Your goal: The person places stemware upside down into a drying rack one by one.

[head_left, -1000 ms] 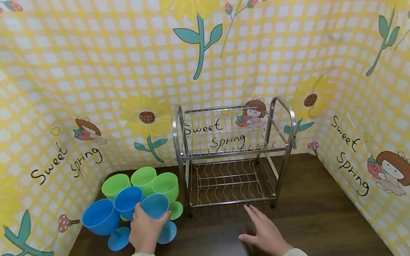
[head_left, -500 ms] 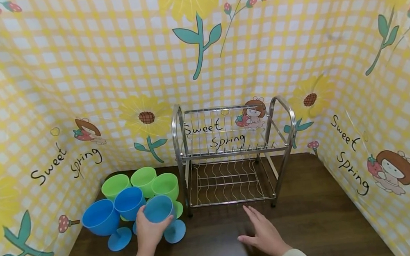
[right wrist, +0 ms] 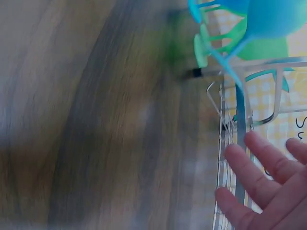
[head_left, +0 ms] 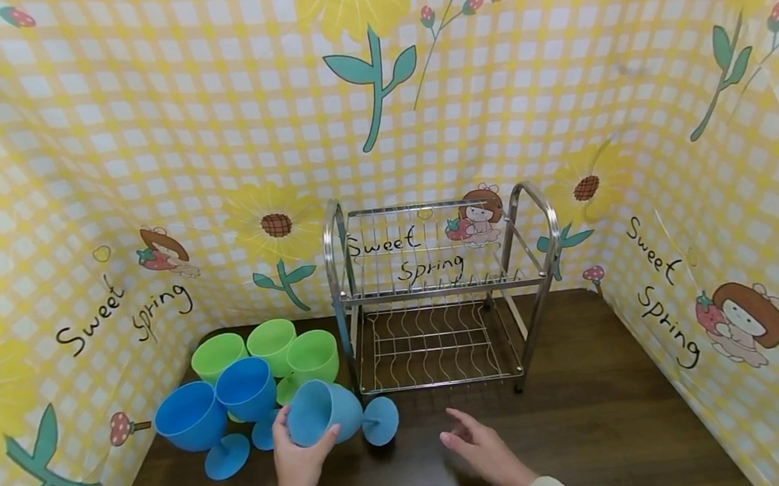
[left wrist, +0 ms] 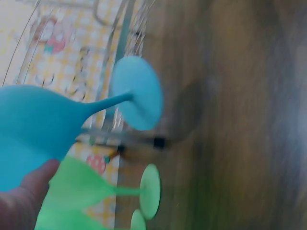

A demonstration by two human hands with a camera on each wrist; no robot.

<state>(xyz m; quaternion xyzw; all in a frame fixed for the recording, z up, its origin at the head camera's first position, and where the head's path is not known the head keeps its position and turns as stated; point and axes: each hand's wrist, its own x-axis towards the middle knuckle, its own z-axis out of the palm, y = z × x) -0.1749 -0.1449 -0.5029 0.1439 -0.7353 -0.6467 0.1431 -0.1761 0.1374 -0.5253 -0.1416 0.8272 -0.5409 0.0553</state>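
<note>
A light blue plastic goblet [head_left: 344, 410] is gripped round its bowl by my left hand [head_left: 299, 457]. It leans over, its mouth toward the left and its round foot [head_left: 382, 421] out to the right, off the table. In the left wrist view the goblet's stem and foot [left wrist: 138, 93] show clearly, with a thumb on the bowl. My right hand [head_left: 483, 449] hovers over the table right of the goblet, fingers loosely bent and holding nothing. Two darker blue goblets [head_left: 189, 417] stand upright to the left. Behind them are three green goblets [head_left: 312, 357].
A two-tier metal dish rack [head_left: 429, 292] stands at the back centre, its wire shelves bearing nothing. The dark wooden table [head_left: 590, 419] runs in front and to the right of it. Checked cloth [head_left: 383, 173] with flowers surrounds the table on the back and sides.
My left hand has lifted the light blue goblet away from the others, rightward and toward me, and tipped it from upright onto its side. My right hand has shifted slightly left, fingers more bent.
</note>
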